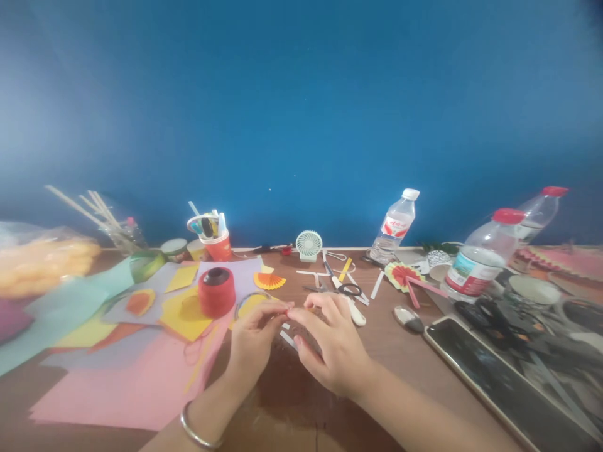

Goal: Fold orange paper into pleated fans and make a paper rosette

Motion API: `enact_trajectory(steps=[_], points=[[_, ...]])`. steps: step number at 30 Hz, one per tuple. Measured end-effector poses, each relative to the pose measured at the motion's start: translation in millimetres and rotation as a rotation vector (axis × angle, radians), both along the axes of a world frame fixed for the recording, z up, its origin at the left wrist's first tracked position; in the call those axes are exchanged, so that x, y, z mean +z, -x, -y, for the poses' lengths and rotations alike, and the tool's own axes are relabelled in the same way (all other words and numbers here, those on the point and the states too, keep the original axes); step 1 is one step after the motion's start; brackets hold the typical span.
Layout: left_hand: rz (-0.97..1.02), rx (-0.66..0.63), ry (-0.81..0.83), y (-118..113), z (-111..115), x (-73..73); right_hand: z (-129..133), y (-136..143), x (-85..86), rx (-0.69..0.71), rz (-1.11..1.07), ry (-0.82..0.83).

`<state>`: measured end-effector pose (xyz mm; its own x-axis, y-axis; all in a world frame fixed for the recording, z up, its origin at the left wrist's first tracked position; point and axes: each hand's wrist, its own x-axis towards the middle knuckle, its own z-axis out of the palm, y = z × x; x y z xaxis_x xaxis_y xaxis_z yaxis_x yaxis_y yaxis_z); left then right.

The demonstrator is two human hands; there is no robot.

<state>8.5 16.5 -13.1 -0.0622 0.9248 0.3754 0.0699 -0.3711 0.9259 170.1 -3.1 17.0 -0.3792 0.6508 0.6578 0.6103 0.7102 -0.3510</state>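
Observation:
My left hand (254, 339), with a silver bangle at the wrist, is closed in a pinch at a small red piece (285, 311), mostly hidden by the fingertips. My right hand (334, 348) has its fingers bent and apart, the thumb away from the index finger. Its index fingertip meets the left fingertips at the red piece. Beyond the hands lie black-handled scissors (349, 289), white paper strips (377, 284) and an orange pleated paper fan (269, 280). A red spool-like roll (217, 292) stands left of them.
Coloured paper sheets (127, 383) cover the left side. At the right are a phone (499, 376), a computer mouse-like silver object (409, 319), a pleated paper rosette (405, 276) and bottles (480, 257). A small white fan (309, 245) and a red cup of pens (217, 246) stand near the blue wall.

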Motion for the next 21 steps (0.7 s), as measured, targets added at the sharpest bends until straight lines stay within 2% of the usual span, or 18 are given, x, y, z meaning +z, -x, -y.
enact_trajectory(steps=[5, 8, 10, 12, 14, 17, 19, 21], points=[[-0.104, 0.074, 0.022, 2.0, 0.8, -3.9, -3.1, -2.4, 0.8, -0.012, 0.056, -0.021], [-0.175, 0.052, 0.063, 1.2, 2.1, -5.9, -6.4, -7.1, 0.9, -0.02, 0.147, -0.159], [-0.205, 0.015, 0.082, 0.3, 2.9, -6.3, -7.5, -10.0, 0.4, 0.023, 0.221, -0.272], [-0.206, 0.01, 0.099, -0.1, 2.8, -5.8, -8.0, -11.3, -0.3, 0.061, 0.203, -0.305], [-0.169, 0.028, 0.099, -0.1, 1.8, -4.4, -8.7, -10.4, -1.0, 0.042, 0.05, -0.202], [-0.094, 0.031, 0.065, 0.1, -0.3, -1.4, -11.4, -6.4, -1.5, 0.007, -0.243, 0.111], [-0.055, 0.028, 0.055, -0.1, -1.0, 0.0, -13.5, -3.6, -1.8, 0.04, -0.348, 0.287], [-0.032, 0.025, 0.059, -0.6, -0.8, 0.6, -14.5, -1.5, -2.4, 0.074, -0.401, 0.379]])
